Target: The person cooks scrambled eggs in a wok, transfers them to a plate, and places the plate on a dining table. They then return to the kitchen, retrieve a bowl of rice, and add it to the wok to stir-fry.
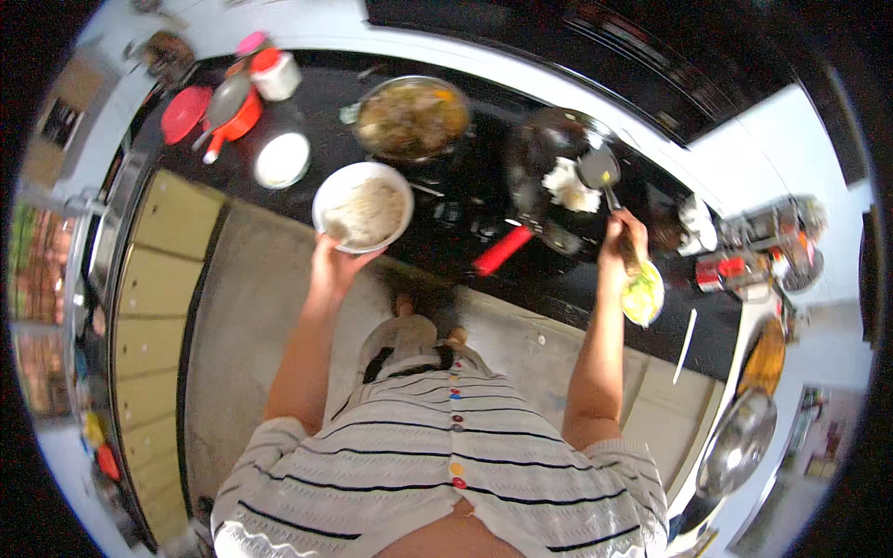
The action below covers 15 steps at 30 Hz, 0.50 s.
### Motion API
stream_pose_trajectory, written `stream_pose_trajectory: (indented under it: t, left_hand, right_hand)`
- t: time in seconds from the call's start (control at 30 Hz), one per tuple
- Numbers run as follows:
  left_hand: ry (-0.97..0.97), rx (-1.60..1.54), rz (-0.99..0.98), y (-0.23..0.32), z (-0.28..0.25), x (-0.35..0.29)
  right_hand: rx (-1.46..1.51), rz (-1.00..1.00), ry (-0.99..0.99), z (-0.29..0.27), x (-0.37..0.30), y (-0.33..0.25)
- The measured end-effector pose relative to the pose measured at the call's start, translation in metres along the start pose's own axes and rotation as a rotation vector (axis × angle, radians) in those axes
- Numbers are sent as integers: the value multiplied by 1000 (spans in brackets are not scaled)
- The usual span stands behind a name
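Observation:
My left hand [339, 265] grips the near rim of a white bowl [398, 177] with pale, stringy-looking food in it, held over the counter's front edge. With my right hand [625, 240] I hold a ladle [598, 169], its dark head over the black wok [535, 153] and a yellow bit on it. A clump of white food [569, 188] lies beside the ladle's head. The wok's red handle [503, 250] points toward me. Just below my right hand stands a bowl [642, 296] of yellow-green pieces, partly hidden by my wrist.
A pot of brown stew [412, 119] stands at the back. Toward the left are a white dish [282, 160], a red pan [240, 121], a red bowl [186, 113] and a red-lidded jar [275, 76]. Rightward lie a white stick [686, 346] and a rack of jars [744, 265].

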<state>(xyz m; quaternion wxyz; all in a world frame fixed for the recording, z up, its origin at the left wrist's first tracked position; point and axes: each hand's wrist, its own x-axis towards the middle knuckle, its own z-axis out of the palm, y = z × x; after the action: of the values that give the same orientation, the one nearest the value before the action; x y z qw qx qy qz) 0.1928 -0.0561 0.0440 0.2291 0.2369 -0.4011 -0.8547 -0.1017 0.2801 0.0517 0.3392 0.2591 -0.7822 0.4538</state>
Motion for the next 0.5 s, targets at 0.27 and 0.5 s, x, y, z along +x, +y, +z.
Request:
stream_pose_trajectory:
  t: [0.27,0.5]
  left_hand:
    - [-26,-249,-12,19,-71,36]
    - [-191,181,246,102,-169,85]
  right_hand:
    - [910,1137,238,8,-60,50]
    - [1782,1615,644,15,-100,-16]
